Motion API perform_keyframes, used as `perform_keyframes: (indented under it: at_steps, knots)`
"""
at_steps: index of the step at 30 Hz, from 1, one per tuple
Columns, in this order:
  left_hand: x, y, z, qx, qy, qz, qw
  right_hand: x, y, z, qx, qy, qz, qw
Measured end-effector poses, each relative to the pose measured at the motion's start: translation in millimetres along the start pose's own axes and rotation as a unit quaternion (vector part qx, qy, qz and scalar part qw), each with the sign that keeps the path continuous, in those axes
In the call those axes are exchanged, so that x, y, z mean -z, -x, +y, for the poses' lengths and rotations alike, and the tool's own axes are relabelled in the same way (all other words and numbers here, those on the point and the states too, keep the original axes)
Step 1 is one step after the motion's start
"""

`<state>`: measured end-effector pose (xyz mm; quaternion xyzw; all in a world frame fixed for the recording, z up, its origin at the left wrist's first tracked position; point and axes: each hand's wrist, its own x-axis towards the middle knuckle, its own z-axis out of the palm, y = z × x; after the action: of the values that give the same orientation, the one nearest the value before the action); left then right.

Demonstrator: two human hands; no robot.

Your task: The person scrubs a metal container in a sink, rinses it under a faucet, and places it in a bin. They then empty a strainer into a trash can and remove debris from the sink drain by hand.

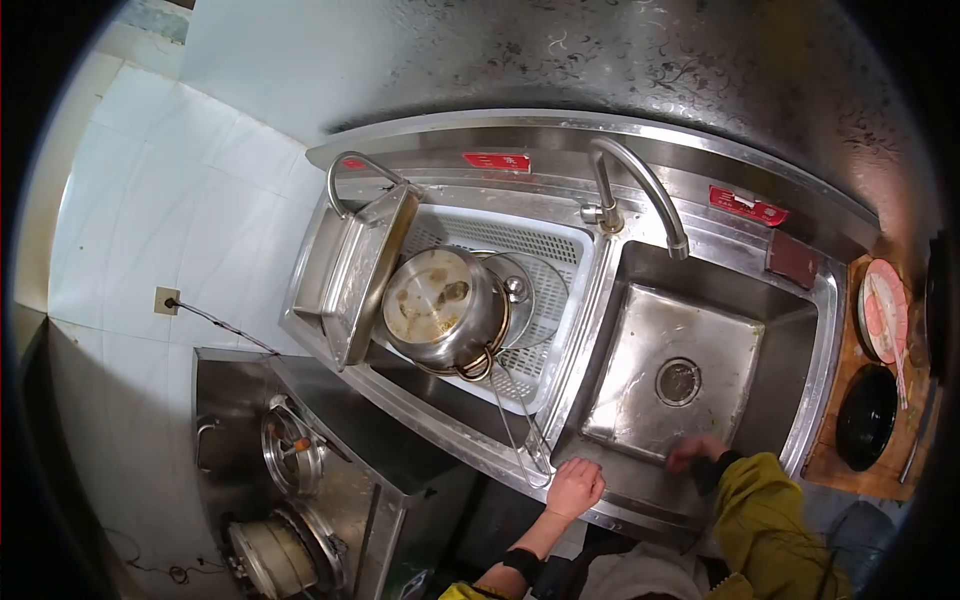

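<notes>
My left hand (577, 487) rests at the front edge of the steel sink (625, 500), its fingers curled and its palm hidden. Just left of it lies the wire handle of a strainer (513, 385), which reaches out of the left basin. My right hand (697, 453) hangs over the near side of the right basin (690, 325), smeared by motion, so its fingers cannot be made out. A round drain (679, 382) shows in that basin's floor. In the left basin, a stained metal pot (433, 305) lies bottom up in a white perforated basket (570, 250).
A glass lid (535, 300) lies beside the pot. A metal tray (372, 285) leans on the left basin. One curved faucet (645, 180) arches over the right basin. On the right, a wooden board (825, 470) holds a black bowl (867, 417) and a pink dish (885, 300).
</notes>
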<state>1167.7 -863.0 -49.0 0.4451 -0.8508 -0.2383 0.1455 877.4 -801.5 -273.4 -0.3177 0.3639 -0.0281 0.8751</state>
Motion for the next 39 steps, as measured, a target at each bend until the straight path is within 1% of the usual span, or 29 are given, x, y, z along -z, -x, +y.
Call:
perform_keyframes:
  at_steps: [2, 3, 5, 6, 8, 9, 10, 11, 12, 14, 16, 17, 18, 19, 21, 22, 23, 24, 25, 26, 27, 28, 29, 30, 32, 34, 36, 38, 39]
  knots:
    - [0.0, -0.1, 0.8, 0.000, 0.002, 0.000, 1.000, -31.6, -4.4, -12.6, 0.088, -0.157, 0.061, 0.982]
    - [0.4, -0.7, 1.0, 0.000, 0.001, 0.000, 1.000, -38.2, -16.1, -23.1, 0.079, -0.085, 0.098, 0.988]
    - [-1.2, -0.8, 0.9, 0.000, 0.004, 0.005, 1.000, -39.5, -47.5, -35.8, 0.058, 0.059, 0.168, 0.982]
    - [-2.4, -0.6, 0.5, -0.003, 0.007, 0.011, 1.000, -33.6, -57.5, -36.5, 0.072, 0.080, 0.243, 0.964]
    - [-1.4, -0.9, -1.1, -0.004, 0.004, 0.014, 1.000, -9.4, -76.8, -20.1, 0.098, 0.121, 0.389, 0.908]
    - [-1.1, -0.9, -0.5, -0.001, -0.001, 0.011, 1.000, 1.7, -77.7, -18.3, 0.175, 0.144, 0.483, 0.845]
    - [-1.5, -0.3, 0.4, 0.001, -0.004, 0.009, 1.000, 17.2, -74.1, -21.2, 0.248, 0.165, 0.569, 0.766]
    - [-2.6, 0.8, -0.3, 0.000, -0.009, 0.006, 1.000, 33.4, -62.5, -25.0, 0.277, 0.043, 0.550, 0.787]
    - [-4.0, 1.8, -2.2, -0.002, -0.014, 0.003, 1.000, 47.3, -49.2, -33.5, 0.303, -0.081, 0.521, 0.794]
    - [-4.0, 3.5, -2.6, -0.002, -0.014, 0.004, 1.000, 56.3, 6.0, -61.8, 0.224, -0.092, 0.469, 0.849]
    - [-2.6, 1.8, -1.8, 0.000, -0.002, 0.009, 1.000, 75.3, 31.8, -46.9, 0.197, -0.061, 0.529, 0.823]
    - [-2.0, 0.9, -1.4, 0.001, -0.003, 0.005, 1.000, 73.9, 37.5, -40.0, 0.062, -0.026, 0.620, 0.782]
    - [-0.7, 0.3, -1.5, 0.002, -0.005, 0.001, 1.000, 70.1, 42.4, -31.5, -0.070, 0.023, 0.697, 0.713]
    - [0.0, 1.4, -1.2, 0.003, -0.008, -0.004, 1.000, 61.3, 50.0, -30.6, -0.206, 0.045, 0.743, 0.635]
    - [-0.1, 1.7, -1.6, 0.003, -0.005, -0.007, 1.000, 91.8, -2.8, 85.8, -0.241, 0.000, 0.773, 0.587]
    - [-0.2, 1.2, -1.6, 0.004, -0.004, -0.007, 1.000, 84.7, -12.7, 100.2, -0.207, 0.112, 0.753, 0.614]
    - [-0.4, 1.1, -0.8, 0.005, -0.003, -0.008, 1.000, 76.9, -22.1, 113.4, -0.168, 0.223, 0.728, 0.626]
    - [-0.4, 0.9, -0.3, 0.005, -0.003, -0.007, 1.000, 72.7, -31.1, 121.2, -0.126, 0.331, 0.690, 0.631]
    - [-0.1, 0.4, -1.2, 0.006, -0.005, -0.007, 1.000, 71.2, -42.6, 132.8, -0.082, 0.433, 0.642, 0.627]
    - [-0.4, 0.2, -2.1, 0.000, -0.002, 0.002, 1.000, 60.9, -46.4, 130.7, -0.038, 0.529, 0.583, 0.615]
    - [-1.1, 0.0, -3.1, -0.006, 0.001, 0.011, 1.000, 54.7, -58.6, 123.8, -0.031, 0.492, 0.565, 0.661]
    - [-2.0, 1.7, -2.6, -0.012, 0.007, 0.019, 1.000, 49.1, -60.7, 94.0, -0.036, 0.391, 0.581, 0.712]
    - [-2.2, 3.1, -1.5, -0.005, 0.009, 0.013, 1.000, 48.7, -66.5, 67.4, -0.037, 0.284, 0.606, 0.742]
    - [-1.8, 1.9, -1.9, -0.001, 0.012, 0.010, 1.000, 49.6, -70.8, 34.6, -0.027, 0.186, 0.639, 0.746]
    - [-1.2, 2.2, -0.4, 0.004, 0.011, 0.002, 1.000, 56.2, -60.1, -20.1, -0.037, 0.115, 0.691, 0.712]
    - [0.7, -0.1, -0.8, 0.000, 0.001, -0.006, 1.000, 32.4, -4.7, -82.2, -0.106, 0.123, 0.698, 0.698]
    - [0.6, -2.2, -1.5, -0.008, 0.009, 0.016, 1.000, 21.0, 28.3, -103.4, -0.116, 0.109, 0.763, 0.626]
    - [-0.6, 0.0, -1.0, -0.009, 0.017, 0.020, 1.000, 41.8, 43.8, -78.4, -0.087, 0.169, 0.829, 0.525]
    - [-0.7, 0.5, -1.2, -0.008, 0.019, 0.017, 1.000, 55.9, 51.3, -64.3, -0.044, 0.188, 0.847, 0.495]
